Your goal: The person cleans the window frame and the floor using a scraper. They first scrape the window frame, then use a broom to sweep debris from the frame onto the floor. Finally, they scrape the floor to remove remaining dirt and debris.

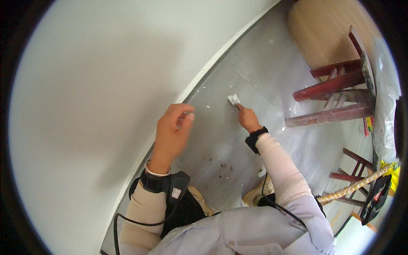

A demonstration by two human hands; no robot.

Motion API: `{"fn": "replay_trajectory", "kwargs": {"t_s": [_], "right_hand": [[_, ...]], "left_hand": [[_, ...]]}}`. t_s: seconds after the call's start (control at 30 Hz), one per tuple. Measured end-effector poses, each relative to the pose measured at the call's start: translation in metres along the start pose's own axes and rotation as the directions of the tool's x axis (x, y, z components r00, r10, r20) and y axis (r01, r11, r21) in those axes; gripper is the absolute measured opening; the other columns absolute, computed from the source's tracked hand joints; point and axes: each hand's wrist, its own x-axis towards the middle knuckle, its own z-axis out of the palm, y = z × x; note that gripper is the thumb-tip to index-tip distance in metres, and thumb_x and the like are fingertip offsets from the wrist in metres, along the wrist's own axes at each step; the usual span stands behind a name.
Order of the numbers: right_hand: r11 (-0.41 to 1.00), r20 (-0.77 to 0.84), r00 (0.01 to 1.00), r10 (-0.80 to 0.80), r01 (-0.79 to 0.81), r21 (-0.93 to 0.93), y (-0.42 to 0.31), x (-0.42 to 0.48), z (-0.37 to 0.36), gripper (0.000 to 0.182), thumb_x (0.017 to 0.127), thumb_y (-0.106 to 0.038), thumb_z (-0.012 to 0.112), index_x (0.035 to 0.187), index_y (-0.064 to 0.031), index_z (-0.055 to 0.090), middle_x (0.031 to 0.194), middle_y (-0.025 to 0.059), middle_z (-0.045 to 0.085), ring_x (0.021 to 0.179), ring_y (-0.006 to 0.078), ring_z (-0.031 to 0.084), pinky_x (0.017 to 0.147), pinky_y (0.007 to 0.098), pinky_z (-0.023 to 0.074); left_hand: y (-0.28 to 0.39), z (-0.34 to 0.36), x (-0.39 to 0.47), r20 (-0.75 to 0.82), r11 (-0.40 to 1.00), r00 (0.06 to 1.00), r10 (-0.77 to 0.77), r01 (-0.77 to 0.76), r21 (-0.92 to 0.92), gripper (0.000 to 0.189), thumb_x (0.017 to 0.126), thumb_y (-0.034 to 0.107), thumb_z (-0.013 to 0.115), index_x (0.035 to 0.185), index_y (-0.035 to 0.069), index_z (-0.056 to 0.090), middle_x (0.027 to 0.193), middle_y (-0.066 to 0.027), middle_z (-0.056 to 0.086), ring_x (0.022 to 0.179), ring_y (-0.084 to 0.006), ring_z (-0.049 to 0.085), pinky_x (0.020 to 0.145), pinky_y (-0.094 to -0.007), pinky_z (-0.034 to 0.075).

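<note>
My right hand (pixel 249 119) is closed around the handle of a small tool with a white-coated head (pixel 234 99), perhaps a brush or scraper; the coating hides its exact kind. The tool's head is over the grey floor (pixel 220 137). My left hand (pixel 174 130) hovers near the foot of the white wall (pixel 95 79), its fingers curled with the thumb close to the index finger. Whether something small sits between those fingertips is not clear. White flecks and dark crumbs lie scattered on the floor between and below the hands.
A dark red wooden stool (pixel 338 83) with white splashes stands at the right, clear plastic sheeting (pixel 384 108) over its top. Below it is a smaller red stool (pixel 357 165). A light wooden panel (pixel 325 28) is at upper right. A pale skirting edge (pixel 204 71) runs along the wall.
</note>
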Motion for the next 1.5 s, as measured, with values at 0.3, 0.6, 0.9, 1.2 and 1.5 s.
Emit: {"fn": "replay_trajectory", "kwargs": {"t_s": [0.3, 0.6, 0.9, 1.2, 1.5], "right_hand": [[0.993, 0.020, 0.996, -0.087, 0.088, -0.084, -0.003, 0.054, -0.007, 0.024, 0.086, -0.016, 0.047, 0.105, -0.0086, 0.060, 0.090, 0.0220, 0.064, 0.088, 0.0408, 0.061, 0.075, 0.0499, 0.0493], [0.997, 0.026, 0.999, 0.046, -0.044, -0.065, -0.019, 0.070, -0.034, 0.026, 0.082, -0.011, 0.050, 0.104, -0.0047, 0.062, 0.099, 0.0201, 0.065, 0.093, 0.0384, 0.062, 0.079, 0.0460, 0.0498], [0.994, 0.184, 0.983, 0.014, 0.006, -0.108, -0.022, 0.040, -0.028, 0.032, 0.079, -0.010, 0.052, 0.108, -0.0075, 0.064, 0.103, 0.0208, 0.064, 0.098, 0.0382, 0.060, 0.083, 0.0458, 0.0487], [0.948, 0.188, 0.944, -0.273, 0.297, -0.113, 0.003, 0.031, -0.015, 0.033, 0.085, -0.010, 0.043, 0.111, -0.0080, 0.063, 0.097, 0.0230, 0.064, 0.089, 0.0385, 0.062, 0.077, 0.0437, 0.0506], [0.990, 0.087, 0.987, -0.132, 0.136, -0.042, -0.089, 0.005, 0.033, 0.018, 0.081, -0.009, 0.053, 0.093, -0.0008, 0.064, 0.084, 0.0235, 0.064, 0.082, 0.0392, 0.063, 0.073, 0.0466, 0.0502]], "left_hand": [[0.007, -0.017, -0.009, -0.038, 0.999, 0.999, 0.005, -0.004, 0.042, 0.015, 0.088, 0.008, 0.058, 0.103, 0.005, 0.061, 0.095, -0.0049, 0.061, 0.079, -0.0127, 0.058, 0.071, -0.0252, 0.047], [0.005, -0.018, -0.011, -0.035, 0.999, 0.999, -0.023, 0.024, 0.022, 0.016, 0.087, 0.007, 0.058, 0.103, 0.005, 0.061, 0.097, -0.0045, 0.060, 0.081, -0.0129, 0.058, 0.072, -0.0261, 0.048], [0.000, -0.032, -0.019, -0.099, 0.999, 0.995, -0.006, 0.010, 0.043, 0.016, 0.087, 0.006, 0.058, 0.103, 0.005, 0.060, 0.097, -0.0052, 0.060, 0.082, -0.0143, 0.058, 0.071, -0.0265, 0.048], [0.006, -0.031, -0.024, -0.078, 1.000, 0.997, 0.006, -0.005, 0.020, 0.016, 0.087, 0.006, 0.058, 0.103, 0.006, 0.060, 0.099, -0.0047, 0.060, 0.084, -0.0141, 0.058, 0.073, -0.0266, 0.048], [0.012, -0.022, -0.024, -0.043, 1.000, 0.999, 0.021, -0.021, -0.004, 0.015, 0.087, 0.006, 0.058, 0.102, 0.005, 0.060, 0.101, -0.0046, 0.059, 0.084, -0.0136, 0.058, 0.072, -0.0258, 0.047]]}}
